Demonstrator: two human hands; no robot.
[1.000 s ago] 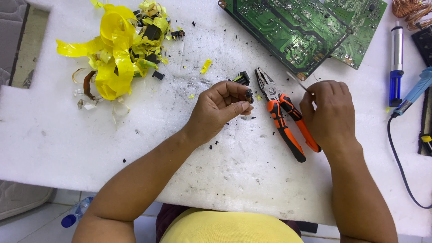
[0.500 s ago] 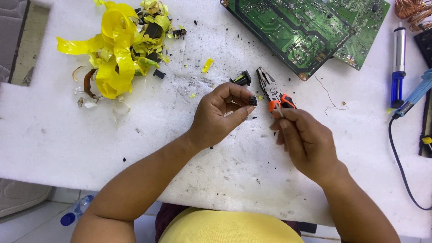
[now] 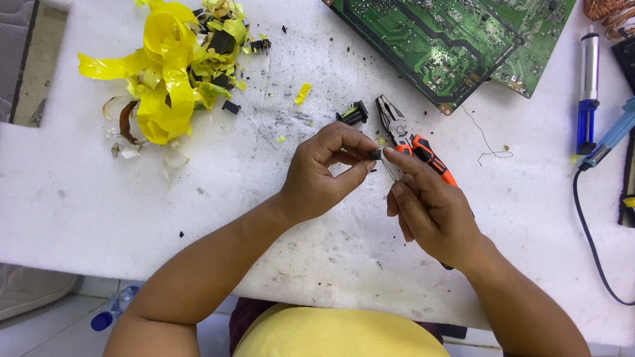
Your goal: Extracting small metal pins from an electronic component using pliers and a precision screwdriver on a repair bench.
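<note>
My left hand point(image 3: 325, 173) pinches a small black component point(image 3: 375, 154) between thumb and fingertips above the white foam work surface point(image 3: 264, 218). My right hand point(image 3: 430, 208) meets it from the right, with the index fingertip touching the component and a thin wire held at it. Orange-and-black pliers point(image 3: 410, 142) lie on the surface, partly under my right hand. Just beyond my fingers sits a black plastic bobbin point(image 3: 352, 114).
A green circuit board point(image 3: 456, 39) lies at the top right. A heap of yellow tape and scraps point(image 3: 172, 73) sits at the top left. A blue desoldering pump point(image 3: 586, 92), a soldering iron with cable point(image 3: 612, 135) and a thin loose wire point(image 3: 486, 142) lie at the right.
My right hand left the spot right of the pliers and came in to the left hand, its fingertip now touching the small component. The left hand stayed put.
</note>
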